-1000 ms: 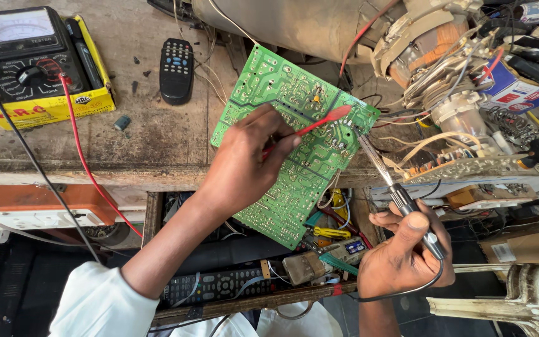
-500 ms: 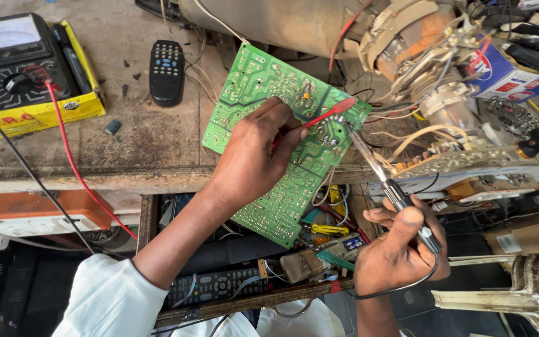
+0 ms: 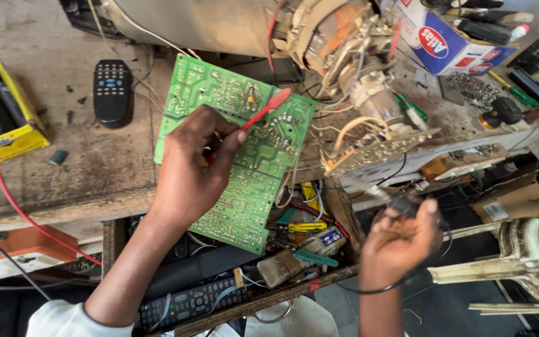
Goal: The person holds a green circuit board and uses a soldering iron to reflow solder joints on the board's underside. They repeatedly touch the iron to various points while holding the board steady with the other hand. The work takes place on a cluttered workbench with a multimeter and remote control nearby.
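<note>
While the left hand (image 3: 191, 171) pinches a red probe (image 3: 268, 107) on the green board (image 3: 238, 156)
Right hand (image 3: 400, 240) grips a black probe (image 3: 400, 205); blue-white carton (image 3: 444, 43) at one o'clock; open drawer (image 3: 244, 293) of remotes at six.

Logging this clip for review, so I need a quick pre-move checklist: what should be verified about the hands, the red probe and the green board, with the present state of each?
1. Left hand grips the red slim meter probe: ok.
2. Probe tip rests on the green rectangular circuit board near a solder cluster: ok; the exact joint, cannot tell.
3. Board steady: cannot tell; it overhangs the worn wooden bench edge, propped by the left hand.
4. Right hand holds a dark slim tool: ok, but blurred, and its tip is off the board.
5. Red lead runs free across the bench: ok.
6. Yellow-cased black meter readable: not ok, its screen is out of view.
</note>
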